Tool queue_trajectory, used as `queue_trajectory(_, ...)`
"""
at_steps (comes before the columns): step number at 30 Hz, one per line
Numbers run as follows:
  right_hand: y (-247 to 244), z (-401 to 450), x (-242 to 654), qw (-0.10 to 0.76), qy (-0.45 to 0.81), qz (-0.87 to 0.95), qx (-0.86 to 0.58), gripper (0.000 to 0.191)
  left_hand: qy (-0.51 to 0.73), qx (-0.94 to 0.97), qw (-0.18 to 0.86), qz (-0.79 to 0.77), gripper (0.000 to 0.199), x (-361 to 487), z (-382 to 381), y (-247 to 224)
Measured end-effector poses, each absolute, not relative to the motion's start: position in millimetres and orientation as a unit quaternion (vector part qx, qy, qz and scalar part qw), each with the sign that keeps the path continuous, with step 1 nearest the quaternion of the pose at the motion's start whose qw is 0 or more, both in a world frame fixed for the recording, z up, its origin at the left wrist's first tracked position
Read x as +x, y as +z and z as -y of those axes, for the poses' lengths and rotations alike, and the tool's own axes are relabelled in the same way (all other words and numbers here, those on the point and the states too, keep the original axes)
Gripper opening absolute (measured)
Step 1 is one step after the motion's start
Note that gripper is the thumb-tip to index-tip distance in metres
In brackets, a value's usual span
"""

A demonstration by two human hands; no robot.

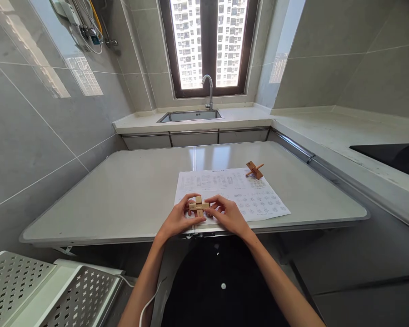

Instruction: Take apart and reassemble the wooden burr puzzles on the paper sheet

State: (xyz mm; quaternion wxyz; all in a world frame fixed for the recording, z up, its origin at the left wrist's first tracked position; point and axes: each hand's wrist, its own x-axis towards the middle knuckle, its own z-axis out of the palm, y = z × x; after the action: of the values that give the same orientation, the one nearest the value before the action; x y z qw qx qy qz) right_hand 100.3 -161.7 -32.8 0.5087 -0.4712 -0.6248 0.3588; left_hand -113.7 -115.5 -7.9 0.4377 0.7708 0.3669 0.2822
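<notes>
A small light-wood block puzzle [199, 206], made of crossed pieces, is held between my two hands just above the near edge of a printed sheet [221, 180]. My left hand [181, 220] grips its left side, with fingers behind and the thumb along the front. On the right side, the fingers of my right hand [229, 214] are closed against the puzzle. A darker wooden piece with a crossing stick [254, 170] lies at the sheet's upper right corner, away from both hands.
The white folding table [139, 190] spans the view. Behind it are a counter with a sink [191, 116] and a faucet [210, 93]. A perforated white rack [78, 295] stands low at the left, near a white cable.
</notes>
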Motion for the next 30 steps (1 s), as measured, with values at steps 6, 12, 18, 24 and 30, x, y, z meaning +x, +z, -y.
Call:
queue_trajectory(6,-31.1,162.4,97.9,0.523,0.35,0.618,-0.471,0.028,0.271,0.78,0.433,-0.362,0.07,-113.6,117.4,-4.2)
queue_trajectory(12,-31.9,162.0,98.6,0.526,0.351,0.616,-0.47,0.027,0.271,0.784,0.426,-0.361,0.07,-114.1,118.8,-2.6)
queue_trajectory(18,-32.5,162.8,97.9,0.525,0.337,0.621,-0.474,0.025,0.273,0.783,0.434,-0.352,0.068,-113.9,119.5,-2.6)
queue_trajectory(24,-33.2,162.2,97.5,0.521,0.335,0.623,-0.478,0.023,0.273,0.782,0.441,-0.346,0.066,-114.0,118.1,-3.5)
queue_trajectory(30,-34.2,162.8,97.5,0.523,0.309,0.627,-0.488,0.022,0.272,0.782,0.434,-0.355,0.068,-114.8,116.9,-6.4)
